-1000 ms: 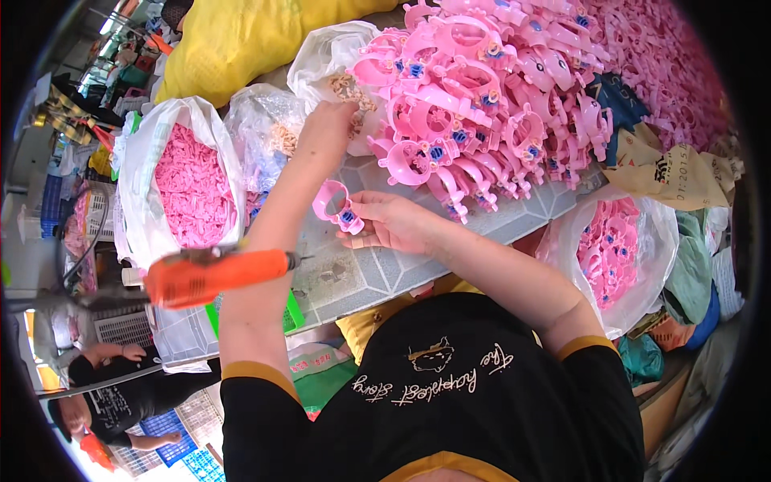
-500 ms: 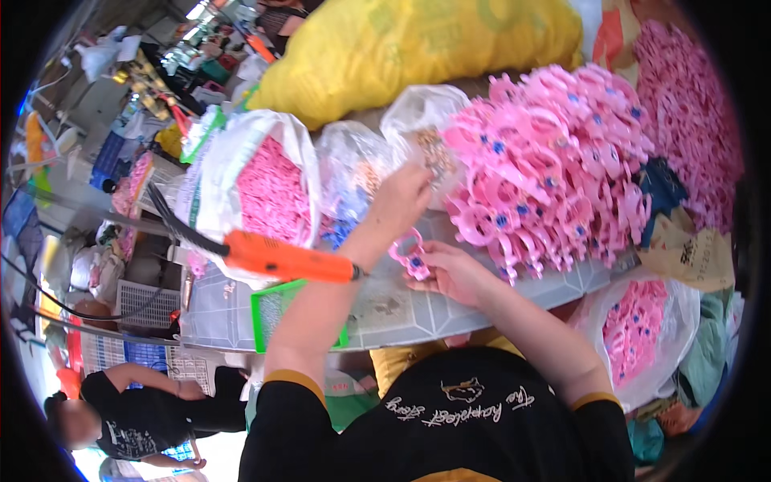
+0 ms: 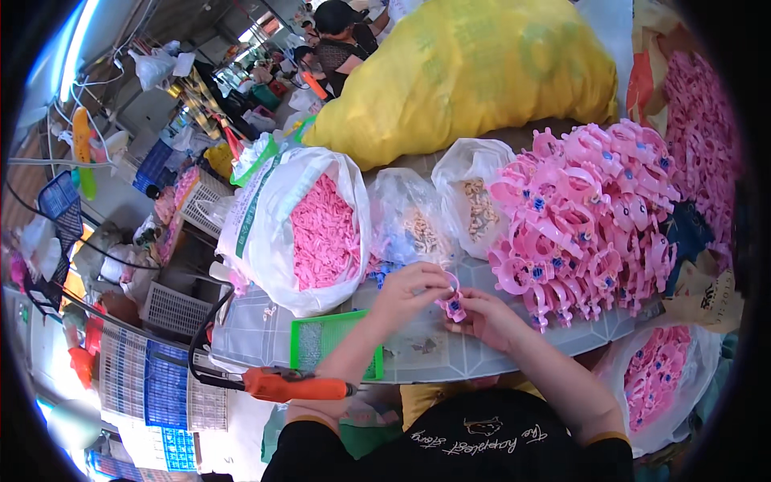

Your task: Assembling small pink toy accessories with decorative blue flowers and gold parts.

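Observation:
My right hand (image 3: 487, 318) pinches a small pink plastic piece, a ring-shaped loop with a blue part (image 3: 454, 307) at its lower end. Close on the other side of that loop is my left hand (image 3: 411, 291), its fingers drawn together; whatever is between them is hidden. An orange electric screwdriver (image 3: 293, 386) on a black cable hangs across my left forearm. Just right of my hands rises a large heap of similar pink pieces (image 3: 590, 221), many with blue parts. Clear bags of small tan parts (image 3: 480, 210) and blue parts (image 3: 385, 271) lie beyond my hands.
A white sack (image 3: 265, 241) of pink parts and a green-rimmed tray (image 3: 337, 321) of small grey bits are at left. Behind lies a big yellow sack (image 3: 466, 80). More pink pieces fill a bag (image 3: 658, 377) at lower right. Other people (image 3: 341, 48) are in the background.
My left hand has come back from the bag of tan parts to the pink piece. The view has shifted, and the screwdriver hangs lower in it.

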Demonstrator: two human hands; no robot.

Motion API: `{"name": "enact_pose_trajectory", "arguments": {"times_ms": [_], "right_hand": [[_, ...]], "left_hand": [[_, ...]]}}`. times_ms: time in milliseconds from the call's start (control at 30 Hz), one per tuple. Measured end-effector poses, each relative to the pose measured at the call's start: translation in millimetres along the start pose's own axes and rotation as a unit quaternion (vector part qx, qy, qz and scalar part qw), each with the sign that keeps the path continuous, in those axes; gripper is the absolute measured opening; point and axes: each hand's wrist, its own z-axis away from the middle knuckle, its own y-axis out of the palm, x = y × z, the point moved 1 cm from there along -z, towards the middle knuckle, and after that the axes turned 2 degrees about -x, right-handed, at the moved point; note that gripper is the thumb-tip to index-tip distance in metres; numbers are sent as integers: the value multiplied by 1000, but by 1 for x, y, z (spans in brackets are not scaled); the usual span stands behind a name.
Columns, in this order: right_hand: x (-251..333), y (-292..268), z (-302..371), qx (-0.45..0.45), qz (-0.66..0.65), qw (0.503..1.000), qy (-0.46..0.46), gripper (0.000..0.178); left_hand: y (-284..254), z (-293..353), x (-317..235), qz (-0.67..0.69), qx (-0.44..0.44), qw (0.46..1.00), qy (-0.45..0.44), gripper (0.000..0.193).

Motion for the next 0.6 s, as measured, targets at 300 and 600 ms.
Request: {"name": "enact_pose_trajectory", "arguments": {"times_ms": [300,600], "right_hand": [[-4,-7,-1,20,-27,999,-26,31],[-7,-7,9,8,-33,999,-19,33]], "left_hand": [[12,8,-34,-113,-66,989,66,16],[23,17,-53,-179,-73,976,104,15]]}}
